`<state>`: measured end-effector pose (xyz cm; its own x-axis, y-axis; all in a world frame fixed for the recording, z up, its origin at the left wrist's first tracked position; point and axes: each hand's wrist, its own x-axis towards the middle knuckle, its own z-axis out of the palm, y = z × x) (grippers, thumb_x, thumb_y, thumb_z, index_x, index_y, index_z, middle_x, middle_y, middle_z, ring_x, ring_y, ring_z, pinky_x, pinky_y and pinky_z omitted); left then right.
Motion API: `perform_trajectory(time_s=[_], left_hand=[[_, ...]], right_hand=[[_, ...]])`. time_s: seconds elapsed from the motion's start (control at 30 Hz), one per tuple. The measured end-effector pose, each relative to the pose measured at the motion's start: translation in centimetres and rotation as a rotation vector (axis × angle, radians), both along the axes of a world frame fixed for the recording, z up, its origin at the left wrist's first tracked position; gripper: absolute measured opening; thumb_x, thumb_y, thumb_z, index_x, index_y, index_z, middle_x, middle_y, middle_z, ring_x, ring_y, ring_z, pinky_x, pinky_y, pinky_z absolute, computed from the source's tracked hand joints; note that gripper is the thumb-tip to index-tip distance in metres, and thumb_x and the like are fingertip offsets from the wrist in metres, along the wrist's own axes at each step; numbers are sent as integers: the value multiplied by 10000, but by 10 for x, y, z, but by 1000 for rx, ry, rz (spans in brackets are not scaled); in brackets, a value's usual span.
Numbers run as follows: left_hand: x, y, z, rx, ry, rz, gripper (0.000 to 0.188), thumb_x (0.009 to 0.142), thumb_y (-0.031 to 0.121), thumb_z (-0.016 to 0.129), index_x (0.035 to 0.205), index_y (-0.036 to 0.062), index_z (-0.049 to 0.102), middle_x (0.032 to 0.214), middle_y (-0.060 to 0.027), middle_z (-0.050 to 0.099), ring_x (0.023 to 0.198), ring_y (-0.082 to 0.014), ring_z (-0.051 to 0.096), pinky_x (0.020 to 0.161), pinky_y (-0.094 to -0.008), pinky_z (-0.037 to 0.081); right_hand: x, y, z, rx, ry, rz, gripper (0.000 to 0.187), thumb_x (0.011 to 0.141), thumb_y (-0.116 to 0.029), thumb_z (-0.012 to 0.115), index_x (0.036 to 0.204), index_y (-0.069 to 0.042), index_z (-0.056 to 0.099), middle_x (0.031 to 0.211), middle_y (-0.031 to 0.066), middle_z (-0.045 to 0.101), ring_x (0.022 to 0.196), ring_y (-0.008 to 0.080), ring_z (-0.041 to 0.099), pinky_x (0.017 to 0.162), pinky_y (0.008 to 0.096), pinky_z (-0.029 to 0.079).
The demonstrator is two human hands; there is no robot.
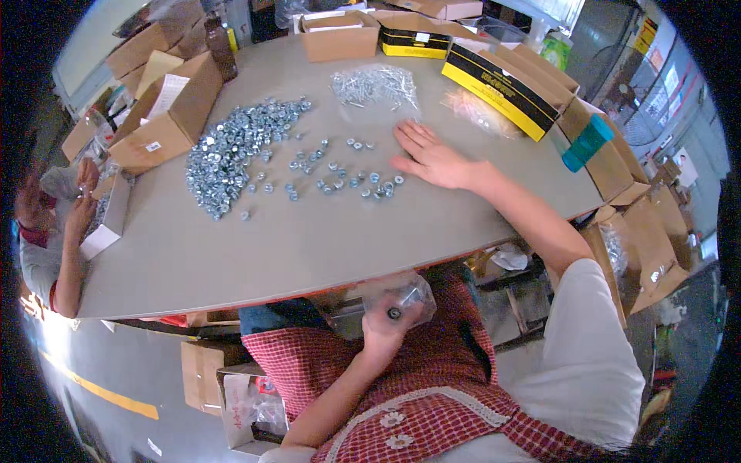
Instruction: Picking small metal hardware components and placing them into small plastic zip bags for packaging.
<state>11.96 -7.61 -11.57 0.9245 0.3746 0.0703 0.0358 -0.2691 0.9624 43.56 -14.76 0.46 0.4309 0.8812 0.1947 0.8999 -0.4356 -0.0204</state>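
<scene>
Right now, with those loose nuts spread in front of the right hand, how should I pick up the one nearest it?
Come straight down with thumb and forefinger. The nearest nut lies flat on the table, just beside the right hand, so pinch across its outer sides. Its neighbours sit slightly apart, leaving fingertip room. It is too small to judge its faces.

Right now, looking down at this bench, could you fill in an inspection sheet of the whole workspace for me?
Surface: grey table, bare along its near edge.
Job's things: big heap of silver nuts, loose nuts scattered beside it, pile of screws, small clear bag.
Clutter: brown cartons, yellow-and-black boxes, teal box.
Grips: right hand flat on the table by the loose nuts; left hand holds the clear bag below the table edge.
Cables: nothing seen.
Surroundings: another person at the left end; more cartons on the floor.
</scene>
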Motion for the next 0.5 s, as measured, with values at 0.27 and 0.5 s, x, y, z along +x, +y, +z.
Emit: perform_trajectory(time_s=[0.27,0.5], left_hand=[[-2,-2,10,-3,53,38,365,778,333,817,924,30,675,868,-136,712,791,-247,680,764,-368,522],[-3,-6,8,-38,18,38,335,799,265,813,987,20,683,929,-102,721,856,-190,657,816,-340,505]], right_hand=[[6,-38,7,675,658,-57,457,1032,-346,428,1310,-12,569,1359,139,572,1296,275,493,1107,381,351],[51,-55,0,580,382,-351,304,819,-214,612,1067,-65,706,1080,132,707,1029,242,656,916,361,497]])
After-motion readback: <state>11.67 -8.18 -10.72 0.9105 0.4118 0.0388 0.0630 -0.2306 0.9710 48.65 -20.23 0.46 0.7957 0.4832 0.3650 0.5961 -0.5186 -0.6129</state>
